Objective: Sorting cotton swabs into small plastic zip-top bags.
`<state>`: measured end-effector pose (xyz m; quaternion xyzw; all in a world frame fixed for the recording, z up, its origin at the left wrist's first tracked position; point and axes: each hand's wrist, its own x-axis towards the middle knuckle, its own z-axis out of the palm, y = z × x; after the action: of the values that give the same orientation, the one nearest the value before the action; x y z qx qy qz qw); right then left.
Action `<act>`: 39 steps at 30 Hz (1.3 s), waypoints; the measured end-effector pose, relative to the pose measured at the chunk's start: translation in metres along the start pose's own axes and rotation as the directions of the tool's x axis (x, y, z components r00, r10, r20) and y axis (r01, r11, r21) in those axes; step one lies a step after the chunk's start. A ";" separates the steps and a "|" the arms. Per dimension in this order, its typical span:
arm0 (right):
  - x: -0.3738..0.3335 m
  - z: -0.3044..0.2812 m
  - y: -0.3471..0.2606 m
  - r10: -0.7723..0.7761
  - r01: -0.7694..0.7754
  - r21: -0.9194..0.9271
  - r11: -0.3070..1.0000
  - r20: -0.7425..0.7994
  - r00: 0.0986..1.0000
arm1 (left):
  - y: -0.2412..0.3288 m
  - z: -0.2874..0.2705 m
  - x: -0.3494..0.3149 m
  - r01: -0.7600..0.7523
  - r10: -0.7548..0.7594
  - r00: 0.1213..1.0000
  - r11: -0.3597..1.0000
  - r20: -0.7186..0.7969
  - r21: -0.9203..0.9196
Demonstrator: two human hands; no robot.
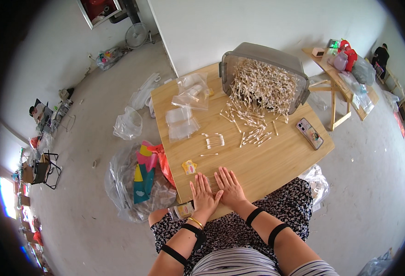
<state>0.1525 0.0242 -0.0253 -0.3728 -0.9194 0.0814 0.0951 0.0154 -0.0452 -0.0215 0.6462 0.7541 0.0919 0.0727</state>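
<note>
Both my hands lie near the table's front edge, fingers stretched out. My left hand (204, 197) and my right hand (231, 191) flank a flat row of cotton swabs (213, 183), partly covered by them. Past my fingers, another neat row of cotton swabs (215, 140) rests on the wood, with a single swab (209, 154) just below it. Small yellow-and-white cards (189, 167) sit by my left fingertips. A clear packet with a yellow label (183, 210) is at the edge beside my left wrist.
On the wooden table (267, 168), a tipped grey bin (299, 69) spills loose swabs (257, 133). Clear plastic bags (182, 123) lie at the far left, a phone (309, 134) at the right. A large plastic sack (124, 184) stands left of the table. Two people work in the background.
</note>
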 end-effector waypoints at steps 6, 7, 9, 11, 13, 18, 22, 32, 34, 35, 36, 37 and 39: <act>0.001 0.001 -0.002 -0.007 0.008 0.046 0.999 -0.024 1.000 | -0.004 -0.003 0.002 -0.008 0.007 1.000 0.999 -0.025 -0.040; 0.000 0.001 -0.002 -0.009 0.009 0.020 1.000 -0.015 1.000 | -0.003 -0.006 0.003 -0.022 0.019 0.998 0.998 -0.058 -0.063; 0.001 0.000 -0.001 -0.007 0.007 -0.040 0.999 -0.001 1.000 | 0.000 -0.013 0.004 -0.064 0.065 0.998 0.991 -0.001 -0.118; 0.002 0.001 -0.001 -0.008 0.009 -0.098 0.995 0.009 1.000 | 0.000 -0.016 0.001 -0.101 0.111 0.992 0.980 0.052 -0.172; 0.002 0.000 -0.001 0.001 0.001 -0.037 0.999 0.047 0.999 | -0.001 -0.020 -0.005 -0.080 0.086 0.996 0.979 0.022 -0.188; -0.002 -0.004 -0.001 -0.015 0.017 -0.057 0.998 0.036 0.999 | -0.040 -0.040 -0.036 0.065 -0.109 0.974 0.974 -0.199 -0.218; -0.011 -0.018 -0.020 -0.033 0.040 -0.050 0.998 0.143 0.989 | -0.088 -0.028 -0.079 0.358 -0.472 0.852 0.841 -0.226 -0.406; -0.038 -0.009 -0.059 -0.172 0.167 0.052 0.985 0.107 0.979 | -0.096 0.022 -0.081 0.544 -0.783 0.620 0.380 0.053 -0.748; -0.036 -0.008 -0.061 -0.169 0.167 0.027 0.986 0.095 0.981 | -0.099 0.027 -0.080 0.517 -0.792 0.609 0.342 0.056 -0.784; -0.035 -0.007 -0.063 -0.167 0.167 0.007 0.986 0.081 0.983 | -0.102 0.031 -0.081 0.519 -0.795 0.604 0.339 0.056 -0.785; -0.034 -0.007 -0.065 -0.172 0.172 0.008 0.985 0.083 0.982 | -0.105 0.034 -0.083 0.465 -0.799 0.583 0.181 0.145 -0.867; -0.033 -0.006 -0.065 -0.188 0.188 0.004 0.982 0.067 0.980 | -0.104 0.036 -0.082 0.400 -0.784 0.573 0.012 0.239 -0.917; -0.032 -0.004 -0.066 -0.207 0.207 0.001 0.978 0.055 0.977 | -0.103 0.039 -0.081 0.366 -0.794 0.544 -0.066 0.271 -0.928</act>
<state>0.1318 -0.0452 -0.0106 -0.2728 -0.9557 0.0790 0.0771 -0.0623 -0.1391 -0.0839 0.0339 0.7412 0.5860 0.3257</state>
